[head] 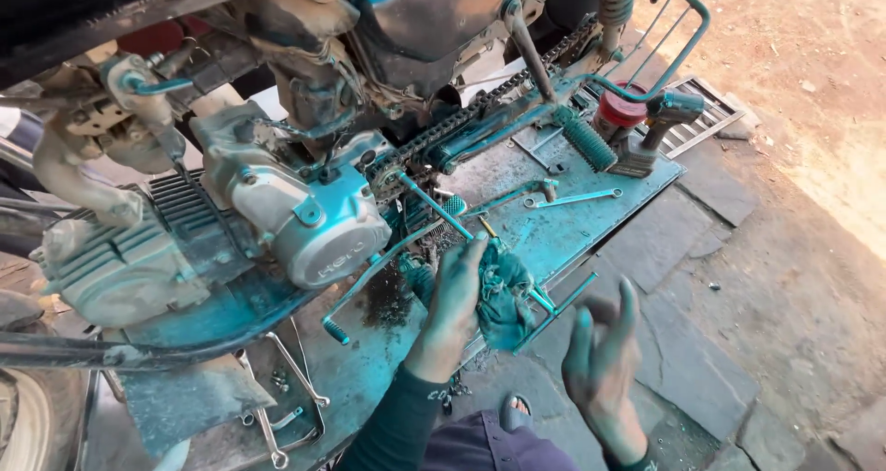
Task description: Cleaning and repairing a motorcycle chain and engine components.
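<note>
Left hand, grease-dark, clamped on a crumpled teal rag pressed against a thin metal rod beside the motorcycle engine; right hand open, fingers spread, hovering empty just right of the rag, well clear of it; below the drive chain, spanners lying on the steel plate; red tin near the footpeg.

A teal-stained crumpled cloth rag sits under the grease-blackened left hand, the right hand is smeared dark teal, the ribbed silver-grey metal engine casing carries blue-green tints, and the red round plastic cap tops a dusty container.
</note>
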